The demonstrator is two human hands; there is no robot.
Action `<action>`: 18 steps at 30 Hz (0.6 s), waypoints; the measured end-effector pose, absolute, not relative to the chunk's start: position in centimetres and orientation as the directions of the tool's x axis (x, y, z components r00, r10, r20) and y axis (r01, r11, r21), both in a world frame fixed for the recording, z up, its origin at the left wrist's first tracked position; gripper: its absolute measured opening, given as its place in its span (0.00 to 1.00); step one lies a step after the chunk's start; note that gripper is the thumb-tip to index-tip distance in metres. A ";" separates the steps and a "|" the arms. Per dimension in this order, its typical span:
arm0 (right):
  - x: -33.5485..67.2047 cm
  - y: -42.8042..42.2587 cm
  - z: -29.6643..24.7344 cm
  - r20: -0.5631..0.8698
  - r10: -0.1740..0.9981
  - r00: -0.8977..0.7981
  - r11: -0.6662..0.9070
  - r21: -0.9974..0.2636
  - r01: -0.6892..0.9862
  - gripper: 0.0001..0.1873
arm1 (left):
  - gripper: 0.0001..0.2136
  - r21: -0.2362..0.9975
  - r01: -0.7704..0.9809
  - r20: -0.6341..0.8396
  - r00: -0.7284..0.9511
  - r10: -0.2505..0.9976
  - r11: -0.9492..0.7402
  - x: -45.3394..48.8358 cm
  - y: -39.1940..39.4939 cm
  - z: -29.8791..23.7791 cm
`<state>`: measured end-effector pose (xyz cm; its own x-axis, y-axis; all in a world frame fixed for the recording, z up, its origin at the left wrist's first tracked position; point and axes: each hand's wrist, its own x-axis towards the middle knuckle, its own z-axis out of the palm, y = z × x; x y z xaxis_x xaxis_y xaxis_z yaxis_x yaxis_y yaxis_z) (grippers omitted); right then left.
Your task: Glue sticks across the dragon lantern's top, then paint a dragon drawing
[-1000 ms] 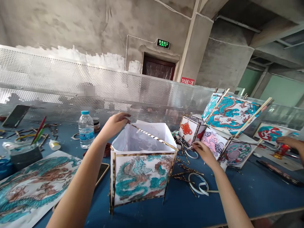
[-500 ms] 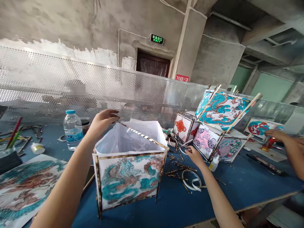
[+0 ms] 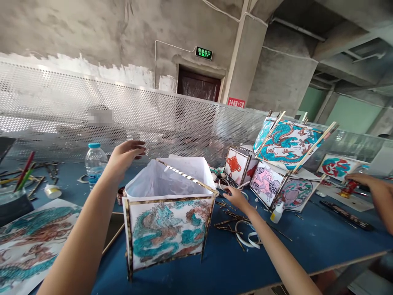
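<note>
A square paper lantern (image 3: pixel 167 229) with a bamboo frame and a teal and brown dragon on its front stands on the blue table (image 3: pixel 322 241). A striped bamboo strip (image 3: pixel 184 176) lies diagonally across its open top. My left hand (image 3: pixel 124 155) hovers just left of the lantern's far corner, fingers loosely curled and apart, holding nothing. My right hand (image 3: pixel 235 196) lies low beside the lantern's right side, fingers stretched out over loose bamboo sticks (image 3: pixel 233 217) and a curled white strip (image 3: pixel 248 235).
A water bottle (image 3: pixel 95 162) stands behind my left arm. A dragon painting (image 3: pixel 27 241) lies at the left, beside a cup of pencils (image 3: pixel 12 200). Finished lanterns (image 3: pixel 285 143) and a small glue bottle (image 3: pixel 278 213) sit at the right, where another person's hand (image 3: pixel 365 182) works. A perforated metal screen (image 3: pixel 61 110) closes the back.
My left hand has let go of the lantern's far corner and drawn away to the left. My right hand has slid left over the sticks, closer to the lantern.
</note>
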<state>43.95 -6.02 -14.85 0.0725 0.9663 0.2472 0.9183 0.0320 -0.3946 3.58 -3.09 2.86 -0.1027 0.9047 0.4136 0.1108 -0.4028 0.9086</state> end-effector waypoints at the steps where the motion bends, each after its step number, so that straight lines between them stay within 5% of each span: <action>1: 43.3 -5.3 -14.6 0.228 0.972 0.060 0.031 -0.375 0.927 0.18 | 0.16 0.907 0.112 0.418 -0.103 0.903 -0.407 3.4 -3.0 2.9; 11: 39.3 -1.9 -12.9 0.028 0.993 0.112 -0.104 -0.194 0.975 0.16 | 0.15 0.892 0.135 0.439 -0.037 0.898 -0.431 2.3 -2.3 2.8; 18: 39.9 -2.7 -12.5 0.033 0.985 0.172 -0.153 -0.310 0.938 0.14 | 0.13 0.897 0.153 0.425 -0.042 0.904 -0.415 1.9 -2.4 2.9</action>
